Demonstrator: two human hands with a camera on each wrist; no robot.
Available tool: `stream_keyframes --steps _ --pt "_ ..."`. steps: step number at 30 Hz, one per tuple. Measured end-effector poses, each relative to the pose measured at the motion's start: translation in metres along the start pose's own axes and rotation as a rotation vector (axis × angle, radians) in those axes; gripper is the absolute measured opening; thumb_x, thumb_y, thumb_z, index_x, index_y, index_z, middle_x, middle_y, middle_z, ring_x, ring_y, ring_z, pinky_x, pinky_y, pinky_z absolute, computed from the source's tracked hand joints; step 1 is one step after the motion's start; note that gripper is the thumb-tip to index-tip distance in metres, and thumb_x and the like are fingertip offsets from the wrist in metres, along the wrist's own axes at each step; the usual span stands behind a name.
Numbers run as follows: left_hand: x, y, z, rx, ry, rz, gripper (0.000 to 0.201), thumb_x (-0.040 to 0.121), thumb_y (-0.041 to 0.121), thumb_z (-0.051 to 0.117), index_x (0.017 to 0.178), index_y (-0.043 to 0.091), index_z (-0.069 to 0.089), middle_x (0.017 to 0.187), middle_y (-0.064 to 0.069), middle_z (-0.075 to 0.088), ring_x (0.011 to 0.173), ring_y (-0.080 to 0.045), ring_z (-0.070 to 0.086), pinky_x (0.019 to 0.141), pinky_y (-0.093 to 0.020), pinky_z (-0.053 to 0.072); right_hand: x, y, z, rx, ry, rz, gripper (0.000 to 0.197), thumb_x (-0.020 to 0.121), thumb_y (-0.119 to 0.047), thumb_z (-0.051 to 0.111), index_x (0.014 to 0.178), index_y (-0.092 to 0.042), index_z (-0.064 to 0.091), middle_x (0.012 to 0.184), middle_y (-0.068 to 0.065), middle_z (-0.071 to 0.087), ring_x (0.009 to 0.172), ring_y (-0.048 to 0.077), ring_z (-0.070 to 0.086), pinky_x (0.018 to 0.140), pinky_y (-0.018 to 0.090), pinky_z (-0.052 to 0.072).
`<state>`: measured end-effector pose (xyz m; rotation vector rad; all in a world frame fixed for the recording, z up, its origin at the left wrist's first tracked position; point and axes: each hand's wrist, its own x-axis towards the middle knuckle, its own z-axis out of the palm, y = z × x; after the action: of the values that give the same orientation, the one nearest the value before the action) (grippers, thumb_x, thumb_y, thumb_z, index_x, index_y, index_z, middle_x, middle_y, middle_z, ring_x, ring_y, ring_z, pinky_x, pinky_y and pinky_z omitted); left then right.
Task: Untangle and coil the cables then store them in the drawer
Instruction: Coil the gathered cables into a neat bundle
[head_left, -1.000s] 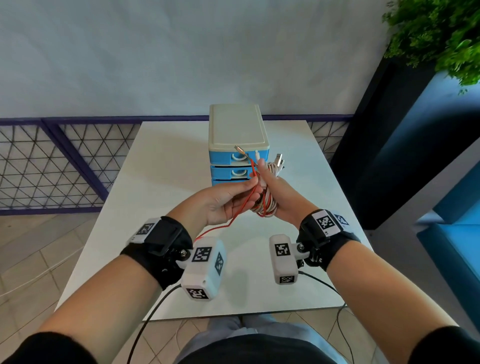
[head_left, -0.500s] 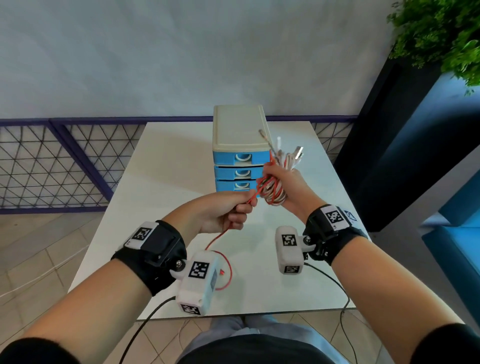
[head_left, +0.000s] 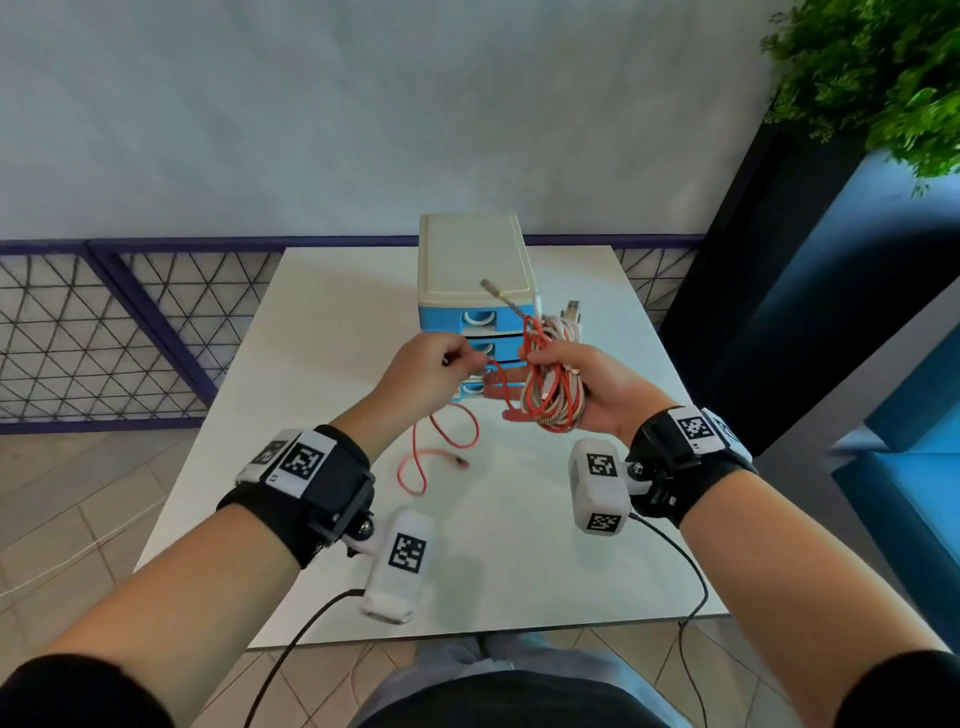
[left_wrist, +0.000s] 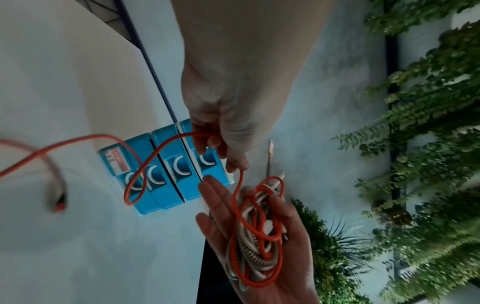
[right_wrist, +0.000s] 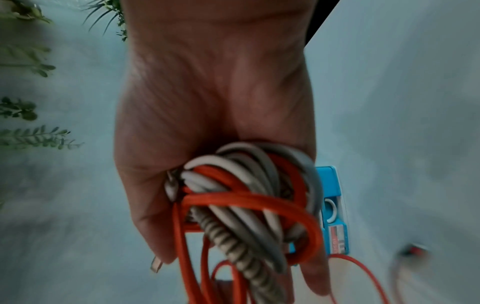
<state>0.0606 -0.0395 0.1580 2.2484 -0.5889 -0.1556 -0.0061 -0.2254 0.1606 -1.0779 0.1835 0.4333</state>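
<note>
My right hand holds a tangled bundle of cables in its palm, thumb across the top, just in front of the drawer unit. The bundle mixes red, white and braided cords, and several plugs stick up above it. My left hand pinches the red cable a short way left of the bundle. From that pinch the red cable hangs in a loop down to the table, where its loose end with the plug lies.
The cream-topped unit has three blue drawers, all shut, and stands mid-table on the white table. A purple mesh fence runs behind and to the left. A dark planter with green foliage stands to the right.
My left hand has moved up and to the left, drawing the red cable out of the bundle. The free red end now lies looped on the table. The right hand has turned more palm-up.
</note>
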Motion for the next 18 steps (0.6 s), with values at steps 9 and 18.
stream_keyframes --steps 9,18 --pt "-0.002 0.008 0.0 -0.52 -0.113 -0.298 0.036 0.1 0.035 0.038 0.075 0.015 0.053 0.055 0.004 0.044 0.041 -0.009 0.038 0.046 -0.024 0.042 0.006 0.005 0.003 -0.079 0.158 -0.083 0.012 0.089 -0.002 0.053 0.084 -0.012 0.056 0.069 0.006 0.057 0.064 0.021 0.06 0.068 0.035 0.057" --pt "-0.016 0.008 0.0 -0.923 -0.377 -0.405 0.02 0.097 0.019 0.05 0.102 0.015 0.068 0.069 0.008 0.056 0.055 -0.007 0.044 0.059 -0.021 0.041 0.014 0.015 0.0 -0.211 0.324 -0.187 0.015 0.09 -0.022 0.065 0.092 -0.008 0.061 0.076 0.008 0.063 0.067 0.022 0.064 0.081 0.046 0.053"
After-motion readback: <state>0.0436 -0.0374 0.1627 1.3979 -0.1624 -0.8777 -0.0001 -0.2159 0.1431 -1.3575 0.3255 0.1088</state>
